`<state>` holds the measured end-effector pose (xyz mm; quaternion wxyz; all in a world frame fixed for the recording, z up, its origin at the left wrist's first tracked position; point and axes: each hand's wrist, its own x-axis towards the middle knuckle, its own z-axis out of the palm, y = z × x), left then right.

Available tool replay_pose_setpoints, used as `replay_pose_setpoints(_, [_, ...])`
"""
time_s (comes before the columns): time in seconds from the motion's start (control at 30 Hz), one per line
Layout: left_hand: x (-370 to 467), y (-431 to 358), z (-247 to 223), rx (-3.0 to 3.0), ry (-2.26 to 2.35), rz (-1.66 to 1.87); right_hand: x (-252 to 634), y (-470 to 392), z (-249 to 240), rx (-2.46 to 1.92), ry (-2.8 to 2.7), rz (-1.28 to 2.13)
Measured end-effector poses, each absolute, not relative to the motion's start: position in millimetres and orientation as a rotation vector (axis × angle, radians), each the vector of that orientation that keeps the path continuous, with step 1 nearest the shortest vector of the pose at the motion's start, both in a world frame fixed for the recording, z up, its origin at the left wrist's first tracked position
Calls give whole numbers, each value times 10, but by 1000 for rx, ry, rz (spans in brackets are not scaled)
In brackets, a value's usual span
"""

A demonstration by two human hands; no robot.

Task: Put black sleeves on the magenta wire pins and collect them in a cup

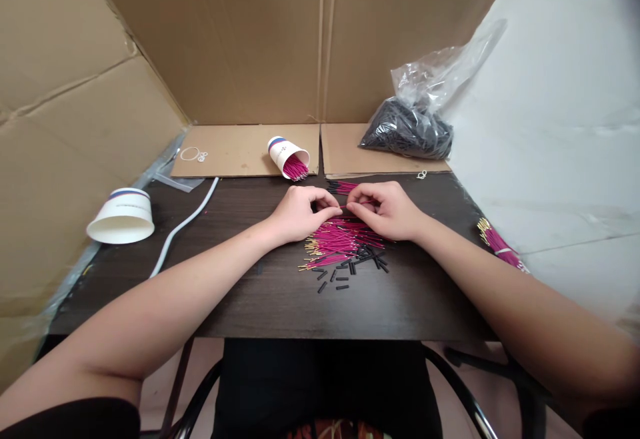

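Note:
My left hand [306,213] and my right hand [386,209] meet fingertip to fingertip above the table, pinching one thin magenta wire [344,207] between them. Whether a black sleeve sits on that wire is hidden by the fingers. Below them lies a loose pile of magenta wires [336,240] with gold-coloured ends. Several short black tube pieces [342,279] are scattered at the pile's near side. Just beyond my hands rests a small row of magenta wires with black ends [341,187].
A tipped paper cup [278,150] full of magenta wires lies on cardboard [225,152] at the back. A clear bag of black pieces [407,129] stands back right. Left are another paper cup [123,212] and a grey cable [185,223]. A tied wire bundle [500,245] lies right.

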<state>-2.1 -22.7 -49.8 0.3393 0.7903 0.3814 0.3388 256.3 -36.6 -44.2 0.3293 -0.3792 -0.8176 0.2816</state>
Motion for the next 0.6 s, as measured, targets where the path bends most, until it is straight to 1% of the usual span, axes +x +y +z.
replay_pose_setpoints(0.6, [-8, -270, -491, 2006, 992, 991, 2542, -394, -438, -986, -2150, 681])
